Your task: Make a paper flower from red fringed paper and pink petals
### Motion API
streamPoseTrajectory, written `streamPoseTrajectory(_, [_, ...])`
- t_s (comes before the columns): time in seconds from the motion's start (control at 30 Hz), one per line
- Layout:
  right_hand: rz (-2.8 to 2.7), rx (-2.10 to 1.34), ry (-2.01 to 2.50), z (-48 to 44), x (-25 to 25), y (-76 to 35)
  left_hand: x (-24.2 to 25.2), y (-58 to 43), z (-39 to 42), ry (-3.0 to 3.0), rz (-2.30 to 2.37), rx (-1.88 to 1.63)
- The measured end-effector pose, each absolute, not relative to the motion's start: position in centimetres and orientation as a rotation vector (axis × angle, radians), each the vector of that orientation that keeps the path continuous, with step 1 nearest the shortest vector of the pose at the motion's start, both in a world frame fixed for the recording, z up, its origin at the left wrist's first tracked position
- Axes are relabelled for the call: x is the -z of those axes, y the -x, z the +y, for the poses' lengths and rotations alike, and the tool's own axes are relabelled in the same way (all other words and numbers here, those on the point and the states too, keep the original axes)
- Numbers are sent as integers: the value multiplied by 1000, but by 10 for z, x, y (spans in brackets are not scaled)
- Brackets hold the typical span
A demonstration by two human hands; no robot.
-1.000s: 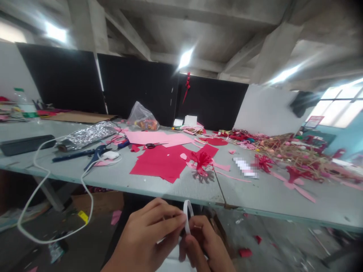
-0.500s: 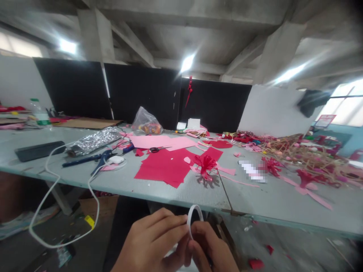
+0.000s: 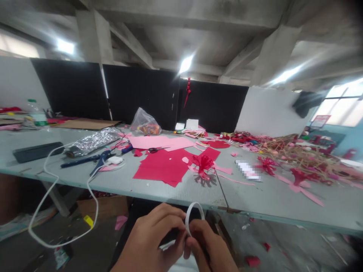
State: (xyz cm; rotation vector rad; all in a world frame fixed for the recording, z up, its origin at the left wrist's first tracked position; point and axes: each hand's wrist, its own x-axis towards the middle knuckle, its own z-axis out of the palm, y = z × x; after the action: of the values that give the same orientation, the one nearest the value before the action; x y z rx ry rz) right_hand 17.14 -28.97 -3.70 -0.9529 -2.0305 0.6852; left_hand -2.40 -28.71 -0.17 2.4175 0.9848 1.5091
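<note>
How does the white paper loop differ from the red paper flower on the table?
The white paper loop is plain, the red paper flower frilly. The loop is held between the left hand and right hand; the flower lies on the grey table. Both look papery.

**Ceiling lamps and a window light the bench, and I get a usable picture from here**

I'm seeing hard glare from the ceiling lamps (image 3: 185,64) and a blown-out window (image 3: 343,105), while the table (image 3: 176,198) stays softly lit, with a faint shadow under the paper flower (image 3: 204,180). The edges bow and smear, the corners darken, and the left hand (image 3: 147,238), right hand (image 3: 210,245) and white strip (image 3: 194,211) look slightly soft. One patch (image 3: 247,170) is pixelated.
</note>
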Motion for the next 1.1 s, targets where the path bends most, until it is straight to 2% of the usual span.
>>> streamPoseTrajectory(0.43, [-1931,-814,898,-286,44,-172,6,23,-277,-2764,805,-1571])
streamPoseTrajectory(0.57, [-1986,-676,1012,-285,48,-173,4,21,-277,-2689,887,-1532])
streamPoseTrajectory(0.77, [-2126,-264,1086,-283,43,-175,2,16,-278,-2630,942,-1577])
streamPoseTrajectory(1.0, [-2156,-241,1112,-280,39,-174,12,24,-274,-2495,1021,-1551])
streamPoseTrajectory(1.1, [-2152,-260,1113,-280,38,-174,13,27,-272,-2635,952,-1463])
